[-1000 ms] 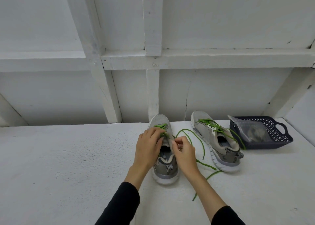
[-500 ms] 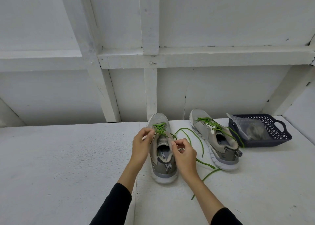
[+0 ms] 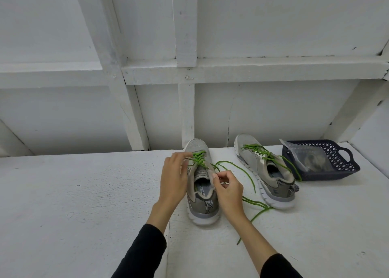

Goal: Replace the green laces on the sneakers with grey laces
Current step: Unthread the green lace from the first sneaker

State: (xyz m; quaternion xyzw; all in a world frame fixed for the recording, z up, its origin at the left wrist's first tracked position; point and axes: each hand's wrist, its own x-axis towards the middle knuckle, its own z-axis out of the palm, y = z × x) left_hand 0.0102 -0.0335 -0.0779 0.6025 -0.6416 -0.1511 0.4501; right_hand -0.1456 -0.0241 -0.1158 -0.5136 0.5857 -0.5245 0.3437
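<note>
Two grey sneakers stand on the white surface, toes toward the wall. The near sneaker (image 3: pixel 202 202) has its green lace (image 3: pixel 199 157) left only in the front eyelets, and the loose ends (image 3: pixel 248 178) trail off to the right. My left hand (image 3: pixel 173 176) pinches the lace at the shoe's left side. My right hand (image 3: pixel 228 188) holds the right edge of the shoe opening by the tongue. The second sneaker (image 3: pixel 264 170), to the right, is fully laced in green. Grey laces show inside a clear bag (image 3: pixel 305 157) in the basket.
A dark blue perforated basket (image 3: pixel 345 168) with a handle sits at the right, close to the second sneaker. White wooden beams and wall panels rise right behind the shoes. A seam runs down the surface under my left forearm.
My left hand has moved from on top of the shoe's tongue to its left side, uncovering the lacing. The right hand has stayed at the shoe's opening.
</note>
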